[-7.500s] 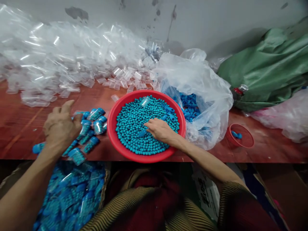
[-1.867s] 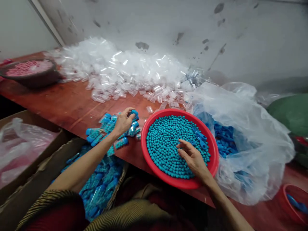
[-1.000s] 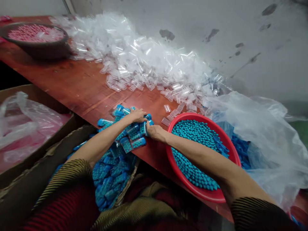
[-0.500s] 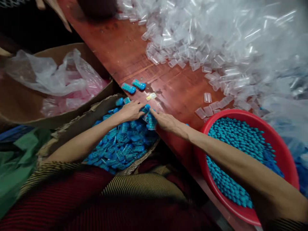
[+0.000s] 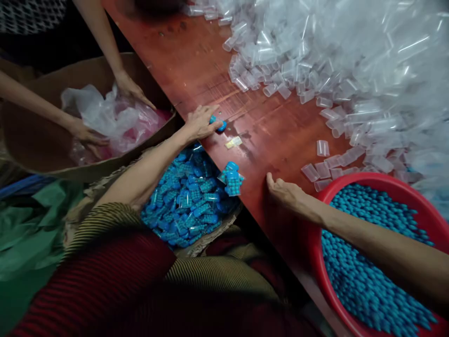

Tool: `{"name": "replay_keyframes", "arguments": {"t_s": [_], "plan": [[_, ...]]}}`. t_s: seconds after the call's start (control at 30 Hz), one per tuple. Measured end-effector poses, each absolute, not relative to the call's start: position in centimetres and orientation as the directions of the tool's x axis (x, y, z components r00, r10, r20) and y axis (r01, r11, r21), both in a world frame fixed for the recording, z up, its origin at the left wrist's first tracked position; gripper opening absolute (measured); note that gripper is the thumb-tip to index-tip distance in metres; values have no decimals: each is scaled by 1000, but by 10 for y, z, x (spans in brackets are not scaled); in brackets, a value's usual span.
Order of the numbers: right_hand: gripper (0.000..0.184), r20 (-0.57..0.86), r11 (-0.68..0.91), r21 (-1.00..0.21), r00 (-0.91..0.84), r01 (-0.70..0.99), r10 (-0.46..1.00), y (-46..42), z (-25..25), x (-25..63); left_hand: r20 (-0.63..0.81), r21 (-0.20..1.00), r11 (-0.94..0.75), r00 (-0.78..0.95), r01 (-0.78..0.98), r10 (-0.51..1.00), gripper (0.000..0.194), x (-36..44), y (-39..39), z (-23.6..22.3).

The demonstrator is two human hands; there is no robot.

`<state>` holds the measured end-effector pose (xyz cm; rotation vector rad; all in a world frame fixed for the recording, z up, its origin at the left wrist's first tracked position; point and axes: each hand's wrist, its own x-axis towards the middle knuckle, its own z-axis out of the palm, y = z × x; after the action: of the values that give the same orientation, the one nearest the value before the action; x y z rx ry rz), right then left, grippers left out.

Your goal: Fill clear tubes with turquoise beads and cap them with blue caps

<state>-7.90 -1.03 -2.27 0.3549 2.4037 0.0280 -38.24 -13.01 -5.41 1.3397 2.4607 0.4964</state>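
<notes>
My left hand reaches over the table's near edge, fingers spread on top of blue-capped clear tubes filled with turquoise beads, partly hidden under the hand. My right hand is low over the tabletop beside the red basin, forefinger stretched out, the other fingers partly hidden; nothing shows in it. Between the hands, a small cluster of filled tubes is at the table edge; whether it rests or falls I cannot tell. Below lies a carton heaped with filled tubes.
The red basin holds turquoise beads. Empty clear tubes are heaped across the red-brown table. A yellowish label lies on it. Another person's hands touch a plastic bag in a second carton.
My hands have parted: the left moved up onto the tubes on the table, the right moved right, away from the tube cluster. Another person's hands have come into the carton at left.
</notes>
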Motion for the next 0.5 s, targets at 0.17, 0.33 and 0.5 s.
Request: {"name": "replay_keyframes", "arguments": {"t_s": [0.17,0.33,0.5], "plan": [[60,-647,967,88,-724,241,239,-26,-22,-108,-148,389,468,-448,793,882,53,-378,-110,-64],[58,-619,967,-63,-770,245,154,-57,-21,-151,-107,298,414,-400,860,910,51,-356,-138,-68],[69,-523,945,-299,-851,135,-43,-97,-26,-175,-121,335,398,-380,854,917,48,-329,-197,-72]]}}
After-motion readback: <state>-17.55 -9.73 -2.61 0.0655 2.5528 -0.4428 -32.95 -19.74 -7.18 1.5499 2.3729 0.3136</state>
